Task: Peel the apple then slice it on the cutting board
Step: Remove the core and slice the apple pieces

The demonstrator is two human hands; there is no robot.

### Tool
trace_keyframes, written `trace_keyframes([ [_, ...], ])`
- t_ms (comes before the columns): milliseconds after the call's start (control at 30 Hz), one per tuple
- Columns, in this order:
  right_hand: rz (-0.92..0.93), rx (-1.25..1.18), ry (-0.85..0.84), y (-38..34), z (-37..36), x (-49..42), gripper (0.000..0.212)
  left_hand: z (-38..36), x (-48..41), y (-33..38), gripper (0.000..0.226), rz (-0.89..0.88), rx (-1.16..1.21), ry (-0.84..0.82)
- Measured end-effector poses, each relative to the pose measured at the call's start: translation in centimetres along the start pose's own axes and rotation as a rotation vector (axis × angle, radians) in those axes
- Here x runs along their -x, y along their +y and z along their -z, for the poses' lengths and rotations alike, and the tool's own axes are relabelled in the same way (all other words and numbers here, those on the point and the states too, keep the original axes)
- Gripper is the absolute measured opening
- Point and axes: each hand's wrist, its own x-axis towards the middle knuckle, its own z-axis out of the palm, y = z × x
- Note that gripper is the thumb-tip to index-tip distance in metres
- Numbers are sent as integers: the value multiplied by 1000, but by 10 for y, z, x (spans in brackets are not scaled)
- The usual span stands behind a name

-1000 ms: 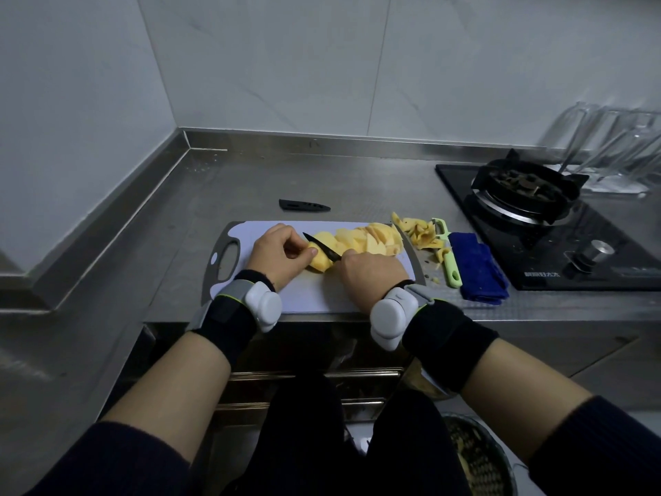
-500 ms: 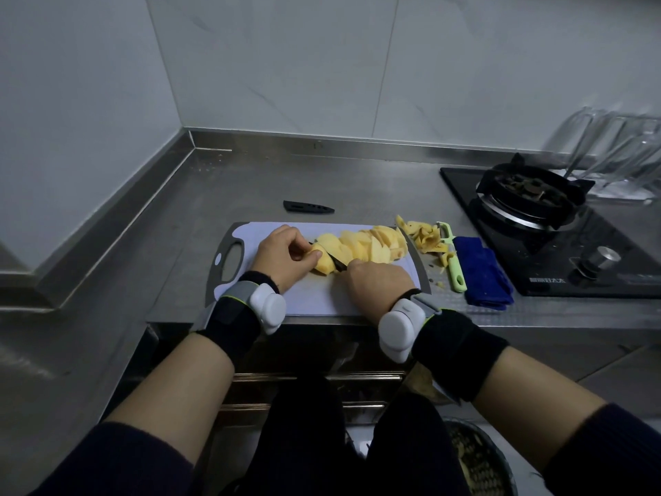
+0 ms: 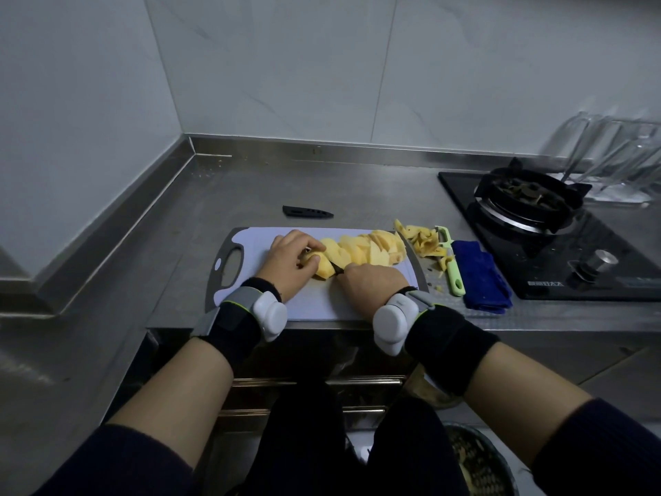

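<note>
On the white cutting board [image 3: 318, 302], near the front edge of the steel worktop [image 3: 250, 195], a peeled apple chunk [image 3: 323, 270] lies at the left end of a row of pale yellow apple slices [image 3: 365, 248] that leans toward the board's right side. The left hand [image 3: 288, 261] holds this chunk from the left, with its fingers curled over the top and the thumb against the near side. The right hand [image 3: 372, 284] is closed in a fist round the handle of a knife [image 3: 337, 269]. The handle is hidden inside the hand, and only a short length of dark blade shows, set into the chunk on its right side, between it and the slices.

Each wrist carries a black strap with a white rounded unit [image 3: 270, 315].

Just off the right edge of the board lies a heap of apple peels [image 3: 422, 239]. A green peeler [image 3: 452, 272] lies among them, touching a folded blue cloth [image 3: 483, 277] on its right. A black knife sheath [image 3: 307, 211] lies on the worktop behind the board, apart from it. At the far right stands a black gas hob [image 3: 529, 198] with its knob [image 3: 602, 261] toward the front.
</note>
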Motion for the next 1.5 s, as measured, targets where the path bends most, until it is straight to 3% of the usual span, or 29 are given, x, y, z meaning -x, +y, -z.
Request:
trace_keyframes([
  [200,-20,-55,-5,12,4,5,33,0,-1,2,24,25,-21,-59],
  [467,-64,-169,128,13,22,19,38,6,3,6,12,134,86,98],
  [667,-55,-139,180,4,22,26,37,8,5,5,18,144,102,126],
  [1500,-38,-33,50,-3,17,24,20,6,4,5,18,130,94,144],
])
